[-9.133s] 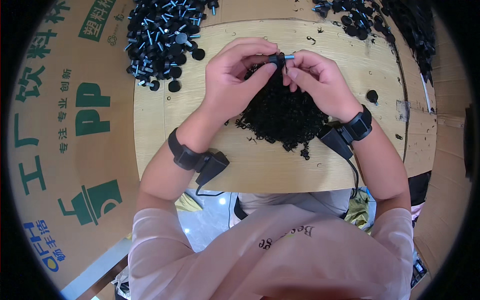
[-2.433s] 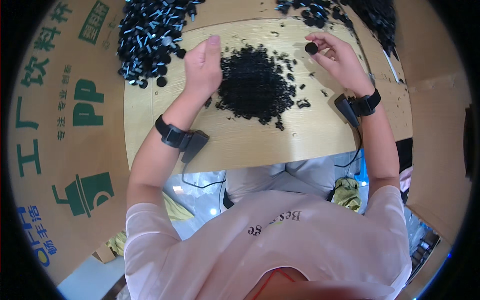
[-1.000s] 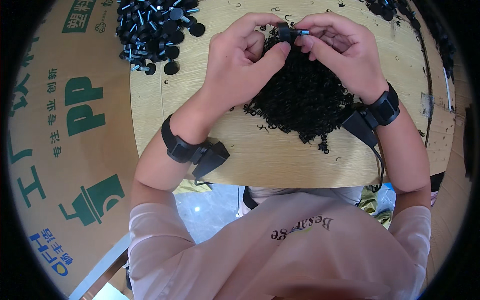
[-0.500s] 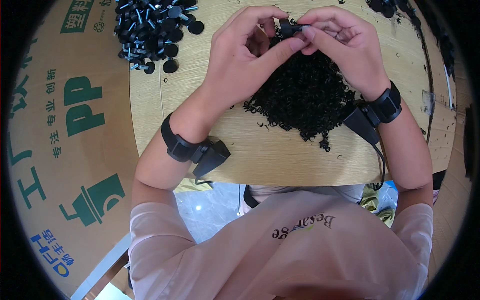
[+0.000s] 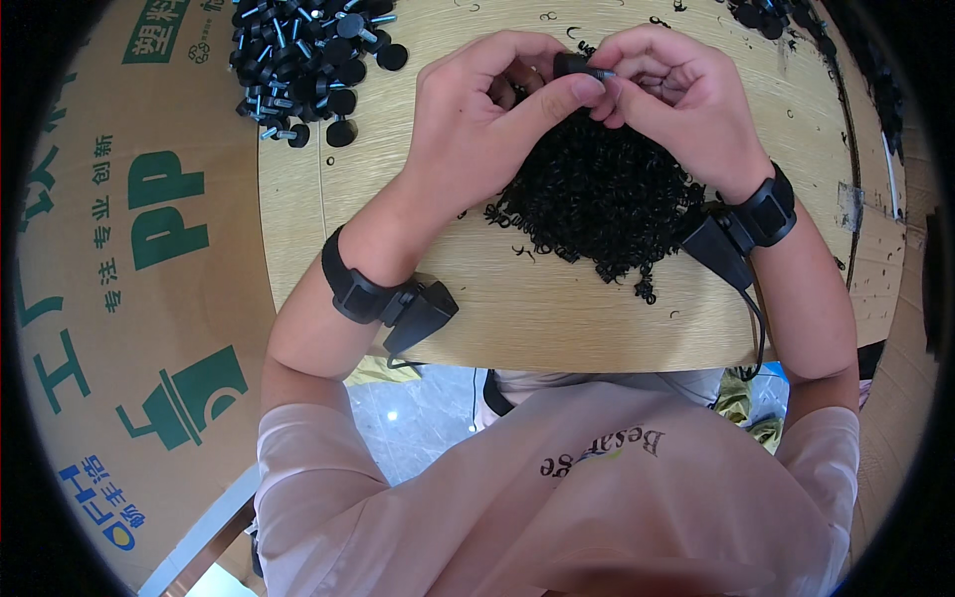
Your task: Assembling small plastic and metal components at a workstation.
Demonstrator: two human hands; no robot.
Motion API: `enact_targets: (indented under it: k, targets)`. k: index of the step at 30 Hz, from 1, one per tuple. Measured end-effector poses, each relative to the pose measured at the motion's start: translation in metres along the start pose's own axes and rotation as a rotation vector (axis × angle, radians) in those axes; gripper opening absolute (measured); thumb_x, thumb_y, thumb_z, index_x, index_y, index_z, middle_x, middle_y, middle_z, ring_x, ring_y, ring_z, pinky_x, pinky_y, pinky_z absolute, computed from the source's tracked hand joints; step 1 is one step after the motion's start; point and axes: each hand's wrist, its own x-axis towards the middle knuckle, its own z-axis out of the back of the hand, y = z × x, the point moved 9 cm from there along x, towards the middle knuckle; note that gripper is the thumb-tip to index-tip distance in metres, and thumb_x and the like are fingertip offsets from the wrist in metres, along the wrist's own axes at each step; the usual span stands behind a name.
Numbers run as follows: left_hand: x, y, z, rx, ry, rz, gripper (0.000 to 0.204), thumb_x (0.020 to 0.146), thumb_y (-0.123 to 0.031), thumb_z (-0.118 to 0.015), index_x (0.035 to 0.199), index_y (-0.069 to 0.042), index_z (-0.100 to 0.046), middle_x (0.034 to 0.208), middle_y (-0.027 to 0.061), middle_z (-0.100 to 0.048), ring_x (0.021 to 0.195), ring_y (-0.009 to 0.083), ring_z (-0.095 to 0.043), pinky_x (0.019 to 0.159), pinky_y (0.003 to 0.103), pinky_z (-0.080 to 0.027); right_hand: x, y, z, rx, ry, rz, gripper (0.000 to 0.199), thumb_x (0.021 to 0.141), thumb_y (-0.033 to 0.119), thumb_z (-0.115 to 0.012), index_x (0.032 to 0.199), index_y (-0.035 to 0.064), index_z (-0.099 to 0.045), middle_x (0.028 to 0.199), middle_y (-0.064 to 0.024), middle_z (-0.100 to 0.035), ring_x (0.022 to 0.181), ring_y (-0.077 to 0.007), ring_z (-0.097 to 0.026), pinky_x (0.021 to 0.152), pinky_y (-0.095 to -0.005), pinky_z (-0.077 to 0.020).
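My left hand (image 5: 482, 109) pinches a black knob-headed screw (image 5: 570, 65) by its round head, between thumb and fingers. The screw's threaded metal stud points right, toward my right hand (image 5: 686, 114). The thumb and fingers of my right hand are closed at the stud's tip; whatever they hold is hidden behind the fingertips. Under both hands lies a heap of small black open rings (image 5: 607, 199). More black-headed screws (image 5: 308, 70) with bare metal studs are piled at the far left of the table.
The pale wood-grained table (image 5: 557, 323) has a curved near edge, with several stray rings scattered on it. A printed brown cardboard sheet (image 5: 229, 289) lies along the left. More dark parts (image 5: 766, 18) sit at the far right. Each wrist wears a black strapped device (image 5: 418, 310) with a cable.
Both hands have come slightly nearer to me with the screw. Less of the stud is dark now, and its metal tip shows. The right fingertips have shifted down along it.
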Motion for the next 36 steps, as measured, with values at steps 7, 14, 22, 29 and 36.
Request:
enact_targets:
  k: [7,14,22,29,36]
  targets:
    - [-0.002,-0.010,-0.009,0.225,0.156,0.007,0.024,0.081,-0.006,-0.077,0.103,-0.001,-0.068,0.086,0.0026,-0.068,0.075,0.0063,-0.060,0.068,0.020,-0.048,0.001,0.004,0.003,-0.139,0.013,0.036,0.007,0.092,0.003,-0.058,0.097,0.0005,-0.062,0.084,-0.0018,-0.064,0.073,-0.0060,-0.060,0.066,-0.0194,-0.0480]
    - [-0.002,-0.005,-0.004,0.161,0.090,0.020,0.025,0.081,-0.006,-0.077,0.103,-0.001,-0.068,0.085,0.0024,-0.068,0.075,0.0066,-0.061,0.068,0.020,-0.049,0.002,-0.002,0.001,0.014,0.010,-0.078,0.011,0.094,0.007,-0.056,0.101,0.0008,-0.062,0.085,-0.0022,-0.064,0.074,-0.0071,-0.060,0.067,-0.0206,-0.0487]
    - [-0.002,-0.001,-0.001,0.111,0.047,0.097,0.024,0.082,-0.004,-0.076,0.103,0.002,-0.068,0.089,0.0048,-0.069,0.079,0.0079,-0.062,0.072,0.021,-0.050,0.002,0.003,-0.003,0.022,0.034,-0.025,0.019,0.087,0.003,-0.061,0.106,-0.0014,-0.060,0.086,-0.0041,-0.066,0.083,-0.0092,-0.063,0.076,-0.0226,-0.0506]
    - [-0.003,-0.002,-0.001,0.113,0.042,0.103,0.024,0.082,-0.002,-0.075,0.104,0.003,-0.067,0.092,0.0054,-0.069,0.082,0.0084,-0.063,0.075,0.022,-0.051,0.002,0.004,-0.003,0.001,0.082,0.039,0.020,0.091,0.005,-0.058,0.111,0.0012,-0.059,0.088,-0.0023,-0.064,0.079,-0.0078,-0.062,0.070,-0.0215,-0.0507]
    - [-0.003,0.001,-0.003,0.100,0.053,0.134,0.025,0.081,-0.002,-0.076,0.105,0.002,-0.067,0.092,0.0043,-0.069,0.082,0.0076,-0.062,0.075,0.021,-0.050,0.003,0.001,-0.002,-0.020,0.040,-0.045,0.014,0.090,0.002,-0.058,0.104,0.0016,-0.059,0.082,-0.0002,-0.062,0.075,-0.0050,-0.058,0.065,-0.0193,-0.0465]
